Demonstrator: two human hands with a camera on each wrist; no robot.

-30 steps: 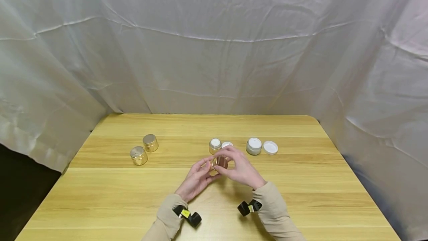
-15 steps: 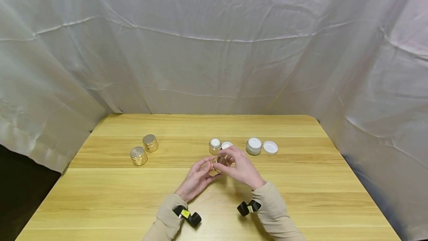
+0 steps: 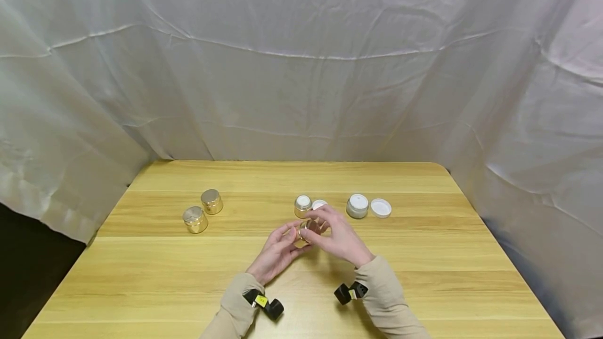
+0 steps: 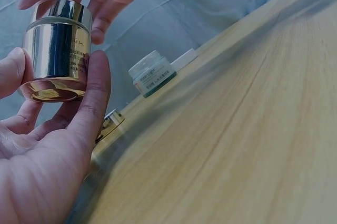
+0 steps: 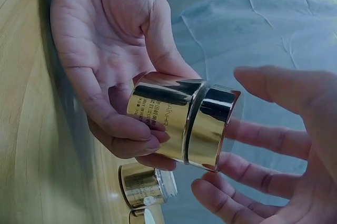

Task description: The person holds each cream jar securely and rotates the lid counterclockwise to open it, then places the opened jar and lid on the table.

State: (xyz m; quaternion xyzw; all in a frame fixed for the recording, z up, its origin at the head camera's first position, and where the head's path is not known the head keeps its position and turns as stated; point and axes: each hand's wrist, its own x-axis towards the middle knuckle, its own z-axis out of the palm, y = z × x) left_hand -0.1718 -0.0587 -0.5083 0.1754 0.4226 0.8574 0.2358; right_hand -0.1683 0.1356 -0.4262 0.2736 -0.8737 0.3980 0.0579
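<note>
My left hand point(image 3: 272, 259) grips a shiny gold cream jar point(image 4: 55, 55) by its body, thumb on one side and fingers on the other. The jar is tilted, its gold lid point(image 5: 213, 129) pointing toward my right hand point(image 3: 343, 239). That hand is spread around the lid: in the right wrist view the thumb stands apart from it, while the fingers lie close at its far side. Just beyond the hands stands a lidless gold jar point(image 3: 303, 209) with a white top, and a white-lined lid point(image 3: 319, 204) lies beside it, partly covered by the right hand.
To the right sits an uncapped pale green glass jar point(image 3: 357, 208), its white lid point(image 3: 380, 207) lying next to it. Two capped gold jars point(image 3: 195, 220) stand at the left of the wooden table point(image 3: 141, 276). A grey curtain point(image 3: 301, 93) hangs behind the table.
The fingers of my right hand have shifted slightly around the lid. My left hand and the jar it holds stay in place, as do the jars on the table.
</note>
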